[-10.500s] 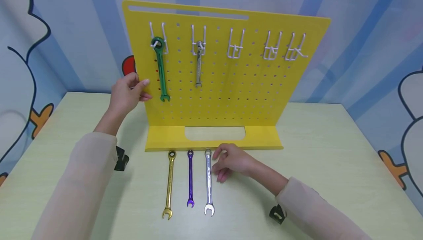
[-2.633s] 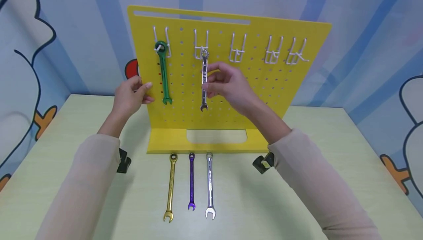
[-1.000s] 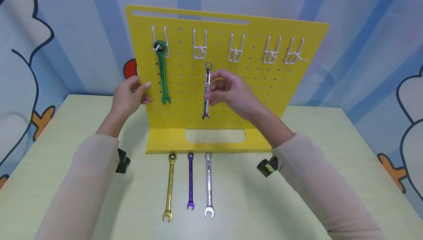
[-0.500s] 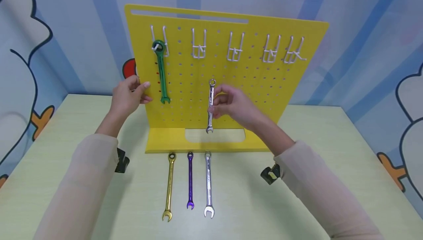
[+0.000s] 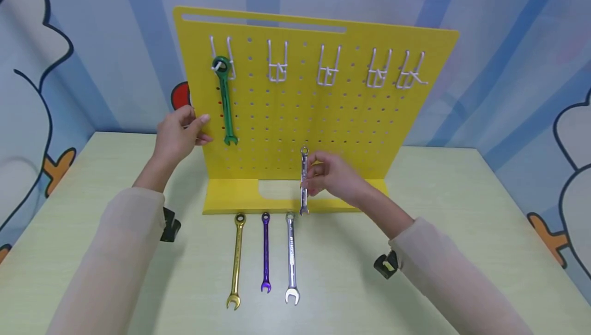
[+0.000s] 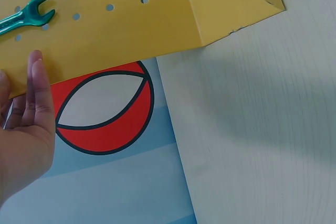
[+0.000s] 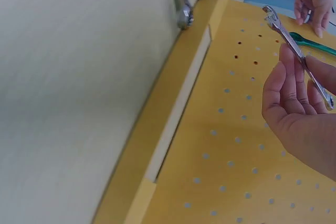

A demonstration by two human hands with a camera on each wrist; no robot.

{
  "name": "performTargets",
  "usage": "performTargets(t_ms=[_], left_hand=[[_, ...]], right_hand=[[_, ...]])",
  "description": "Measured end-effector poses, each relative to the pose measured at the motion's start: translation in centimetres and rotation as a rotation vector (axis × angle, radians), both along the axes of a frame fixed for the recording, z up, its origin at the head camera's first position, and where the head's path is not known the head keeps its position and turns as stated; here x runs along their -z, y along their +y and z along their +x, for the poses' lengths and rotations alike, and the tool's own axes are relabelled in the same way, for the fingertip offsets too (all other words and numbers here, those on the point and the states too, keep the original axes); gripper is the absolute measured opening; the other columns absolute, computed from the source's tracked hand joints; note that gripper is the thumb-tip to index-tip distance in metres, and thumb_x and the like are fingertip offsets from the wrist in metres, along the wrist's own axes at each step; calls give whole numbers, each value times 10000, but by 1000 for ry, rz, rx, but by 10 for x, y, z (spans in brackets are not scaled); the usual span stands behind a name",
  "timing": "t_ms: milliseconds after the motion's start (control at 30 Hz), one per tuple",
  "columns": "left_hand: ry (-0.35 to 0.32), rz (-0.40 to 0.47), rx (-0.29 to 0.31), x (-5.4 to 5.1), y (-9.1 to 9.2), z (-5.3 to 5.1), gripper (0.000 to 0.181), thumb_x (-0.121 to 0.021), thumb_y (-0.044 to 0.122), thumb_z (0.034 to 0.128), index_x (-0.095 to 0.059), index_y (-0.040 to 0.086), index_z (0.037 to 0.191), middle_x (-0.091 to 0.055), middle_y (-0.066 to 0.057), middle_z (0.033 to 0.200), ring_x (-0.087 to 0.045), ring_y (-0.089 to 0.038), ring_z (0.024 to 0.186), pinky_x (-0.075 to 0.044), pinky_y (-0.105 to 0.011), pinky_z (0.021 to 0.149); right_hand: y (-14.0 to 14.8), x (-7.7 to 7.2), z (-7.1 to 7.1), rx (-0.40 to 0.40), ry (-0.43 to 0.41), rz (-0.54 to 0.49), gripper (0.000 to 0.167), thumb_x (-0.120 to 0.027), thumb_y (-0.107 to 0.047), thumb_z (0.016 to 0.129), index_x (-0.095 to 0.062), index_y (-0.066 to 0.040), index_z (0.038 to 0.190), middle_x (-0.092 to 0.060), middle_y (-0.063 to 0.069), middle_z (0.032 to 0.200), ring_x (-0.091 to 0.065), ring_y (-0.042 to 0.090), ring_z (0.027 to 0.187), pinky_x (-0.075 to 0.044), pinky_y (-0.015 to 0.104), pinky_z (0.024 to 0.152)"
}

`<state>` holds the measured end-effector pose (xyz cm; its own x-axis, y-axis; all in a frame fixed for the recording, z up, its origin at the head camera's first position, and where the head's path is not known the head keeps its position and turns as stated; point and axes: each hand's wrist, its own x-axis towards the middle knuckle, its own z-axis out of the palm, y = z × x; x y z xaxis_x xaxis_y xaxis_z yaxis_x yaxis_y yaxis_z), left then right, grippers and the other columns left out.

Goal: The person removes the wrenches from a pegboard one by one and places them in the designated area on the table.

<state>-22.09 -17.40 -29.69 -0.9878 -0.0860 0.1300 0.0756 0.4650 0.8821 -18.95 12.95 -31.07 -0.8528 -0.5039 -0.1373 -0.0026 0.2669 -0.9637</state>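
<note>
My right hand (image 5: 337, 178) pinches a small silver combination wrench (image 5: 304, 181) between thumb and fingers. The wrench hangs roughly upright in front of the lower pegboard, ring end up, and in the right wrist view its open end (image 7: 272, 17) points away from the palm. My left hand (image 5: 175, 132) holds the left edge of the yellow pegboard (image 5: 286, 135). Close beside it, a green wrench (image 5: 225, 104) hangs by its ring from the leftmost white hook. On the table lie a gold wrench (image 5: 237, 260), a purple wrench (image 5: 266, 253) and a larger silver wrench (image 5: 292, 258), side by side.
Four-sided wire hooks line the upper board; the second hook (image 5: 278, 68), the third (image 5: 328, 72) and others rightward carry nothing. The board's base (image 5: 231, 196) stands on the pale table (image 5: 461, 253), near a cartoon-printed wall (image 5: 508, 68).
The small silver wrench came off the second hook in my right hand and moved down and slightly right, to just above the board's base. My left hand stays at the board's edge.
</note>
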Motion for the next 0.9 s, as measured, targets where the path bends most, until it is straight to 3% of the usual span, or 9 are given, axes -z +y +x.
performTargets(t_ms=[167, 533, 900], left_hand=[[-3, 1, -3, -1, 0, 0, 281, -500, 265, 938, -412, 5, 879, -561, -179, 939, -661, -128, 655, -552, -204, 599], [-15, -9, -8, -2, 0, 1, 284, -493, 270, 941, -408, 6, 884, -544, -165, 935, -662, -133, 665, -545, -184, 588], [-18, -3, -12, -2, 1, 0, 287, -500, 276, 935, -417, 6, 888, -551, -164, 939, -663, -133, 666, -543, -180, 587]], right_hand=[[9, 15, 5, 3, -14, 32, 204, -569, 121, 828, -468, 37, 984, -603, 129, 791, -617, 234, 700, -549, 425, 740], [24, 44, 18, -13, -99, 75, 151, -570, 84, 844, -474, 23, 944, -590, 99, 761, -596, 214, 696, -550, 334, 680], [28, 57, 33, -11, -153, 120, 132, -575, 76, 839, -483, 29, 921, -599, 105, 743, -613, 218, 665, -560, 360, 679]])
